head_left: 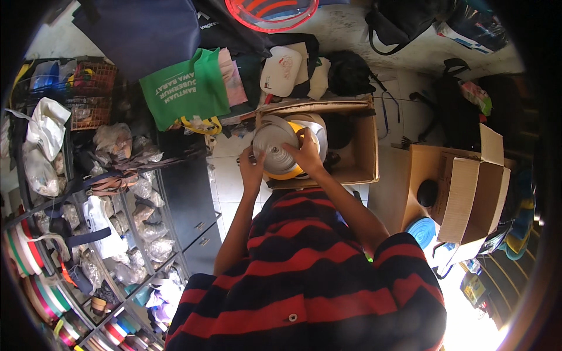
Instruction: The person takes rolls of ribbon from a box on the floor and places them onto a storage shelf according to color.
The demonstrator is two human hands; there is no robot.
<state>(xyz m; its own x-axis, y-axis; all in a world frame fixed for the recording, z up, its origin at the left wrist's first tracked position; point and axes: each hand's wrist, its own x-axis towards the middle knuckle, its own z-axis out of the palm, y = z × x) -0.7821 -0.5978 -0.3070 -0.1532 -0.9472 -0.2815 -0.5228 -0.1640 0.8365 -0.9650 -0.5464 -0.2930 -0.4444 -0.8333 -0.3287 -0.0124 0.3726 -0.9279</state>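
Observation:
A large coiled roll of grey strap [272, 153] is between my two hands, over the left part of an open cardboard box [366, 140]. My left hand [252, 168] grips the roll's left edge, fingers curled. On the other side, my right hand [307, 155] has its thumb on the grey coil and its bent fingers near the rim of a yellow roll [298, 127]. That yellow roll shows beneath and behind the grey one. Just right of it, a whitish roll [318, 123] stands partly hidden. Something dark [338, 130] lies deeper in the box.
To the left are a shelf rack [140, 281] with bagged goods and ribbon rolls, and a dark drawer cabinet [196, 205]. Another open carton [474, 199] and a blue coil [421, 232] stand right. Beyond the box lie a green bag [184, 90] and a white pouch [281, 71].

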